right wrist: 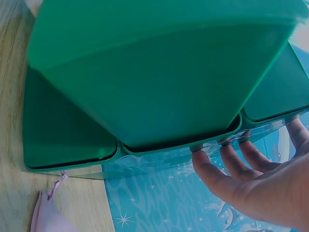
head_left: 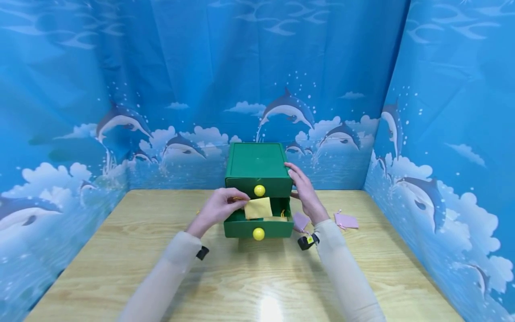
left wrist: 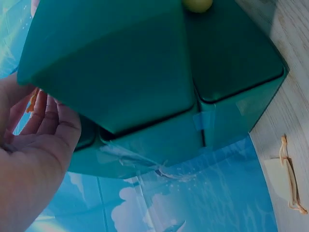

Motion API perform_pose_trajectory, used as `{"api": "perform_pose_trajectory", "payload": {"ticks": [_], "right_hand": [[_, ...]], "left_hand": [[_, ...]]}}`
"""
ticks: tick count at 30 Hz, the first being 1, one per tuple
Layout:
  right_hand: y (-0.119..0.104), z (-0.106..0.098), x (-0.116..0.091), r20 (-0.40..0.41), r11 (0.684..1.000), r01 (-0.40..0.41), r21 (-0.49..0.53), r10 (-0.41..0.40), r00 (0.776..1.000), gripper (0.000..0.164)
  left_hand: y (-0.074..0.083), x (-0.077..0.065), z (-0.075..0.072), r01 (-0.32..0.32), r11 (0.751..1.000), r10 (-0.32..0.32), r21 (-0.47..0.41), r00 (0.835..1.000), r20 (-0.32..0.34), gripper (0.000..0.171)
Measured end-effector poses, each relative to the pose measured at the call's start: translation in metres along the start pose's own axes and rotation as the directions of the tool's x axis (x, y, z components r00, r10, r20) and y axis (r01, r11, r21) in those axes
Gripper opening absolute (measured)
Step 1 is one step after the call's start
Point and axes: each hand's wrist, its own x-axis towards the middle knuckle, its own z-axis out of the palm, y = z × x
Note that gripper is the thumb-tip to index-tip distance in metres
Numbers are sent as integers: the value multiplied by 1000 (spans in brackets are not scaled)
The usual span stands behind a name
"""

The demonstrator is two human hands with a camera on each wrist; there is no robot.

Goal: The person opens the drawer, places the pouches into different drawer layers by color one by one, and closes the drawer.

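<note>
My left hand (head_left: 225,205) pinches a small yellow drawstring pouch (head_left: 259,208) by its upper left corner, above the pulled-out drawer (head_left: 237,230) of a green cabinet (head_left: 257,161). Another pale yellow pouch (head_left: 276,219) lies inside that drawer, partly hidden by its front. The right hand (head_left: 304,193) touches the cabinet's right side with spread, slightly bent fingers. In the left wrist view, an orange cord (left wrist: 32,100) shows between the left fingers; the pouch itself is hidden behind the drawer. The right wrist view has the right fingertips (right wrist: 199,157) against the cabinet's side edge.
Two lilac drawstring pouches lie right of the cabinet, one near it (head_left: 300,221) and one farther out (head_left: 346,221). A pale yellow pouch (left wrist: 280,178) lies on the wooden table to the left. Yellow knobs (head_left: 259,234) stick out from the drawers. Blue dolphin-print curtains (head_left: 193,89) enclose the table.
</note>
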Motion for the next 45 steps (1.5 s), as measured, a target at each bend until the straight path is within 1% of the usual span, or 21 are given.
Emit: {"api": "perform_pose_trajectory", "payload": {"ticks": [2, 5, 9, 11, 16, 19, 22, 25, 28, 32, 36, 39, 42, 45], "right_hand": [[5, -2, 4, 1, 1000, -1, 1, 1, 1000, 49], [14, -4, 12, 4, 1000, 7, 6, -7, 1000, 50], [22, -5, 17, -2, 1000, 16, 4, -16, 1000, 50], [23, -4, 17, -6, 1000, 22, -4, -22, 1000, 51], [22, -2, 18, -15, 999, 41, -7, -41, 999, 49], [21, -2, 18, -19, 999, 39, -9, -39, 999, 48], [20, -2, 18, -20, 999, 31, -16, -31, 999, 48], [20, -2, 18, -19, 999, 32, -20, -32, 999, 47], [20, -2, 18, -22, 999, 28, -17, -29, 999, 46], [20, -1, 19, -17, 1000, 27, -15, -28, 999, 46], [19, -2, 19, -6, 999, 39, -15, -39, 999, 48], [20, -3, 19, -18, 999, 45, -14, -45, 999, 48], [21, -5, 18, -26, 999, 41, -14, -41, 999, 48], [23, -5, 16, -31, 999, 26, -18, -27, 999, 48]], "left_hand": [[1, 1, 3, -15, 999, 15, 30, 1000, 18, 14], [2, 1, 6, -27, 998, 25, 48, 999, 37, 14], [1, 0, 10, -5, 999, 1, 53, 998, 67, 14], [0, 0, 11, 10, 998, -15, 64, 996, 86, 14], [-1, 1, 15, -7, 995, -3, 97, 995, 100, 13], [-1, 1, 16, -4, 995, -7, 99, 994, 108, 14], [-1, 0, 16, 9, 997, -18, 80, 994, 109, 17], [-2, -1, 17, 10, 998, -15, 61, 996, 85, 22], [-3, -1, 17, 14, 999, -16, 45, 998, 57, 22], [-4, -2, 15, 34, 999, -34, -22, 999, 21, 18], [-5, -3, 13, 32, 996, -35, -85, 999, -38, 12], [-7, -3, 12, 22, 992, -33, -120, 996, -88, 16], [-10, -4, 10, 26, 984, -48, -175, 991, -124, 25], [-16, -6, 9, 41, 966, -81, -256, 986, -147, 28]]}}
